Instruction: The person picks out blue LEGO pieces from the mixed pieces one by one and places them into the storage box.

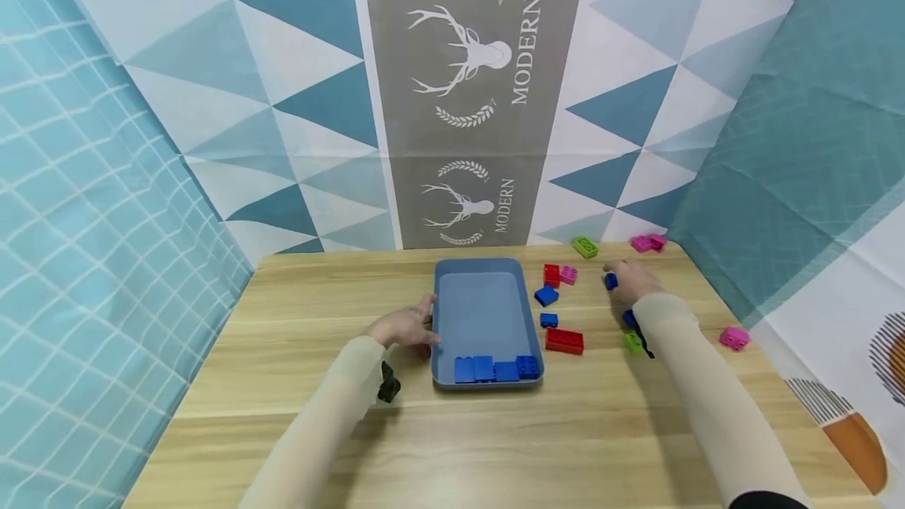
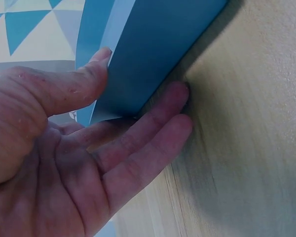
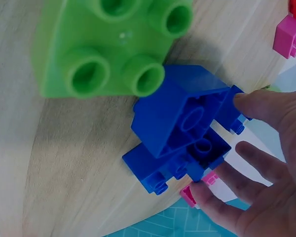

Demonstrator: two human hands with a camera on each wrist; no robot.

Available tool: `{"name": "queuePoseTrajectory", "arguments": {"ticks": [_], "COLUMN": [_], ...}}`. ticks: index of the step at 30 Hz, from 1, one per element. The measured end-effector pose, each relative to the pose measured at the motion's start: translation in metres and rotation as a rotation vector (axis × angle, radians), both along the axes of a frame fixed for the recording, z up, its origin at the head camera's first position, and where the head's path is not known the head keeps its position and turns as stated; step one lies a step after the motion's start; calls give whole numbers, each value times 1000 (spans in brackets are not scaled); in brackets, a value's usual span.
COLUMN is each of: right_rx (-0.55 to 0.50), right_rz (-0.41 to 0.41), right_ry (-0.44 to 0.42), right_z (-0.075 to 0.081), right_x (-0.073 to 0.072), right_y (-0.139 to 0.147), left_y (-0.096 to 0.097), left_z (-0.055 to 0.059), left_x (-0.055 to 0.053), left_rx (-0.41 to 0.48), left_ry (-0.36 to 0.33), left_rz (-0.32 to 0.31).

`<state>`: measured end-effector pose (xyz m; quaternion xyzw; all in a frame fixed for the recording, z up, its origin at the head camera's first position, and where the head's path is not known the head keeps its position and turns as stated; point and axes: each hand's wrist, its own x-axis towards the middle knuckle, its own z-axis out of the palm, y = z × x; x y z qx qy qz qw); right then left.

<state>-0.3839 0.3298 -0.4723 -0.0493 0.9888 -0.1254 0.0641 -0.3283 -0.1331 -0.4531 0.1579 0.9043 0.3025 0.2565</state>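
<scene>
My left hand (image 1: 406, 327) is at the left side of the blue-grey tray (image 1: 437, 313), its thumb on the wall and its fingers low beside it. Those fingers look nearly straight in the left wrist view. Several blue toy bricks (image 1: 484, 368) sit in the tray's near end. My right hand (image 1: 634, 281) spreads over loose blue bricks on the right of the table. In the right wrist view its thumb touches a blue brick (image 3: 229, 116), and its fingertips come close to a hollow blue brick (image 3: 209, 153). A sloped blue brick (image 3: 175, 106) lies alongside.
A green brick (image 3: 108, 54) looms close to the right wrist camera. Between tray and right hand are red bricks (image 1: 564, 341), blue bricks (image 1: 547, 295) and a pink brick (image 1: 569, 275). Another green brick (image 1: 584, 247) and pink bricks (image 1: 641, 243) stand by the back edge; one pink brick (image 1: 734, 338) is far right.
</scene>
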Motion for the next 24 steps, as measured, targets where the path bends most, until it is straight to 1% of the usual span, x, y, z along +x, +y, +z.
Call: {"name": "queuePoseTrajectory", "arguments": {"ticks": [6, 12, 15, 20, 24], "right_rx": [22, 22, 32, 46, 52], "right_rz": [16, 16, 32, 55, 61], "right_ry": [21, 29, 44, 75, 77], "right_z": [-4, -6, -9, -12, -10], "right_x": [1, 0, 1, 3, 3], "right_y": [5, 1, -2, -6, -8], "left_y": [2, 1, 0, 0, 1], "left_z": [-1, 1, 1, 1, 0], "left_x": [-1, -1, 0, -1, -1], "left_rx": [-5, -13, -16, 4, 3], "left_ry": [-18, -26, -21, -21, -20], "left_rz": [-9, -2, -4, 14, 23]}}
